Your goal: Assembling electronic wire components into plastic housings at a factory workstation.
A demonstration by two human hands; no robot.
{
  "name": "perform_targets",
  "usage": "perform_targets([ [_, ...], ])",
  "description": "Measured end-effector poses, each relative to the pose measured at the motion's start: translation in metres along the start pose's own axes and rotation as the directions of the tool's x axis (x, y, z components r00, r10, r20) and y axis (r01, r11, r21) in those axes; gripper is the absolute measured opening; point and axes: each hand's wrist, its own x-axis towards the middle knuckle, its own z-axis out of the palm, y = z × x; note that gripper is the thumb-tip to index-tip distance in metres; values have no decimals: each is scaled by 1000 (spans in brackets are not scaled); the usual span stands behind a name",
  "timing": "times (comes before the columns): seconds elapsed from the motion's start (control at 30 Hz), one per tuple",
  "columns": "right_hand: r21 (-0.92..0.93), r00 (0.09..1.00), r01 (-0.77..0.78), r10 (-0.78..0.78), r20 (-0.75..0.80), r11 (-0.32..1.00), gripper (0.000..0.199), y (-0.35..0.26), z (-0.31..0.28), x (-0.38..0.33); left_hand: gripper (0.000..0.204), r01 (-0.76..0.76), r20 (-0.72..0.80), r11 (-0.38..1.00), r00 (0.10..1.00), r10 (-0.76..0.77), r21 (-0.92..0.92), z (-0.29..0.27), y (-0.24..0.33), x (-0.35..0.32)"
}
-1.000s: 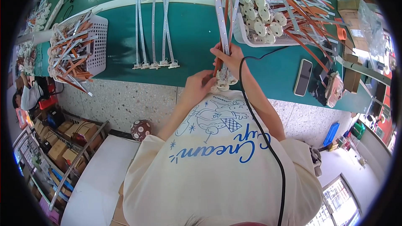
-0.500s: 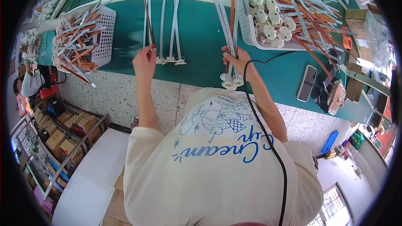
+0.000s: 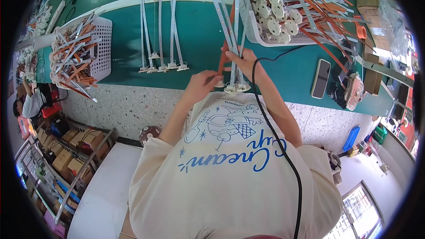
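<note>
My right hand (image 3: 244,65) is closed round a small bundle of LED strips (image 3: 228,31), slim light bars with round white ends hanging below the fist. One strip in the bundle shows its orange-brown back (image 3: 225,55). Close beside it, my left hand (image 3: 203,85) pinches that orange-backed strip near its white end, its fingertips partly hidden. To the left, several more LED strips (image 3: 160,35) lie side by side on the green table (image 3: 199,31), their white ends toward me.
A white basket (image 3: 104,46) heaped with strips stands at the left, and a second white basket (image 3: 261,40) overflows at the right. A phone (image 3: 321,79) lies near the right front edge. A black cable (image 3: 287,159) runs past my right wrist and down my shirt.
My left hand has left the laid strips, where the orange-backed strip it held now lies face up, and moved right to the bundle. My right hand keeps its hold.
</note>
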Motion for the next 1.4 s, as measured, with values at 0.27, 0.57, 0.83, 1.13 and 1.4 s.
perform_targets([
  [0.27,-65,995,-77,73,-60,995,28,2,-11,-2,16,149,-623,900,766,156,409,-98,-10,-31],
  [0.57,225,995,-100,100,11,969,29,-20,12,-4,30,-155,-309,939,917,252,306,-17,10,-15],
  [0.83,174,998,-6,18,-68,985,33,-17,18,-3,23,-45,-75,953,997,23,-300,15,21,-11],
  [1.13,-243,995,-51,69,66,969,24,-7,5,-5,6,5,-151,953,987,-54,-303,-40,14,-30],
  [1.4,-45,998,-57,57,10,997,22,-3,-2,-1,16,214,-648,826,729,221,522,-98,-12,-23],
])
